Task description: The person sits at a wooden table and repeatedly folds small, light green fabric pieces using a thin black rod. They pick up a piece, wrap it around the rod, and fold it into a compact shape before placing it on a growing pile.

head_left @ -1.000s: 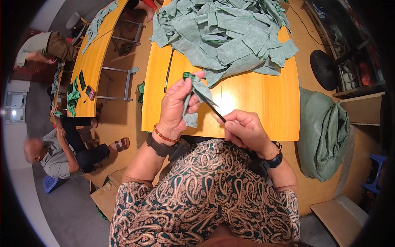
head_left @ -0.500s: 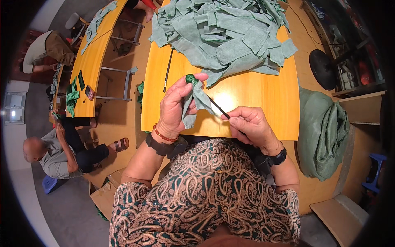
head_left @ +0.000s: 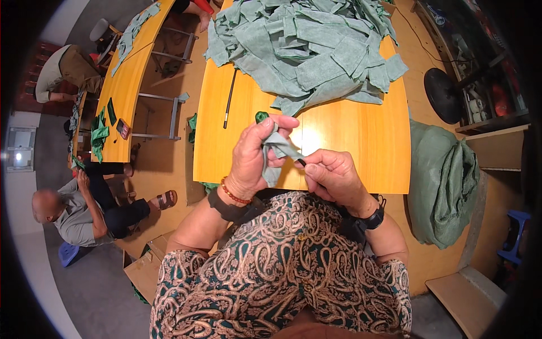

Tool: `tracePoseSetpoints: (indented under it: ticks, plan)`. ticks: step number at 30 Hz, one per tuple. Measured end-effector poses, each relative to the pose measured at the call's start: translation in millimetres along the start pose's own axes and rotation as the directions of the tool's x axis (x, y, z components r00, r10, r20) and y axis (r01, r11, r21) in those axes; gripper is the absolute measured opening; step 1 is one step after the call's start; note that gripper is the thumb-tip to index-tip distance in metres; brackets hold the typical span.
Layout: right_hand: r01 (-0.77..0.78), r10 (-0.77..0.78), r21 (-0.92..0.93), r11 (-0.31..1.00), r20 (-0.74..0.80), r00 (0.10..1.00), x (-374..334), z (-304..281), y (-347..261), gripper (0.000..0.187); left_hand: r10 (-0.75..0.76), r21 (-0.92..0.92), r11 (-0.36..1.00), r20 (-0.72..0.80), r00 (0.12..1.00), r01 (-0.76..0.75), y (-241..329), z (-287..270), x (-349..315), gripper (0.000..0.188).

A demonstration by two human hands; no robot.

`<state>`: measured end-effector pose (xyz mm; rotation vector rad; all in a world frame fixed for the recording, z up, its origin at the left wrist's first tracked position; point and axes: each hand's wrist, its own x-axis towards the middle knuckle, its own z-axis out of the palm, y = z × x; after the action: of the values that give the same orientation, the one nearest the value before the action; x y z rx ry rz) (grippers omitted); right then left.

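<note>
My left hand (head_left: 248,158) is closed around a pale green cloth piece (head_left: 287,147), a narrow strip or tube. Its bunched, darker green end (head_left: 261,117) pokes up past the thumb. Close by on the right, my right hand (head_left: 339,174) pinches a thin black rod (head_left: 301,163) together with the cloth's other end. Only a short bit of the rod shows; fingers and cloth hide the rest. Both hands are above the near edge of a yellow wooden table (head_left: 361,147). Beyond them lies a large heap of similar pale green cloth pieces (head_left: 316,51).
Another thin black rod (head_left: 230,99) lies on the table, left of the heap. A big green bundle (head_left: 443,186) stands against the table's right side. At left, a seated person (head_left: 84,209) and a bending person (head_left: 68,73) are beside a second yellow table (head_left: 127,85).
The cloth is now stretched sideways between my hands, its right end at my right fingertips. Much less of the rod shows. My left hand has moved slightly right and nearer me.
</note>
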<state>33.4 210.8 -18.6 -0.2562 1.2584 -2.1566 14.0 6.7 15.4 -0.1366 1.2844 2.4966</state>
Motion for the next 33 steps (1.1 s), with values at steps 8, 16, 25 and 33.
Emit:
tracePoseSetpoints:
  ticks: [8, 16, 25, 33]
  plan:
    - [0.052, -0.054, -0.019, 0.998, -0.097, 0.994, 10.0, 15.2, -0.8, 0.016, 0.018, 0.205, 0.979, -0.123, 0.992, 0.007, -8.8, 25.5, -2.7, 0.049]
    - [-0.058, 0.061, 0.049, 0.997, -0.063, 0.996, 1.1, 0.3, -4.1, 0.018, 0.081, -0.048, 0.995, -0.099, 0.992, -0.086, 0.0, -0.4, -2.8, 0.035]
    - [-0.146, 0.143, -0.042, 0.988, -0.076, 0.987, -24.1, -10.6, -14.4, 0.020, 0.040, -0.098, 0.994, -0.129, 0.991, -0.053, 2.9, -8.2, 4.5, 0.037]
    - [-0.131, 0.116, -0.058, 0.990, -0.216, 0.970, -30.2, -24.3, -6.4, 0.020, 0.128, -0.013, 0.991, -0.183, 0.975, -0.133, 10.3, -10.3, 4.5, 0.035]
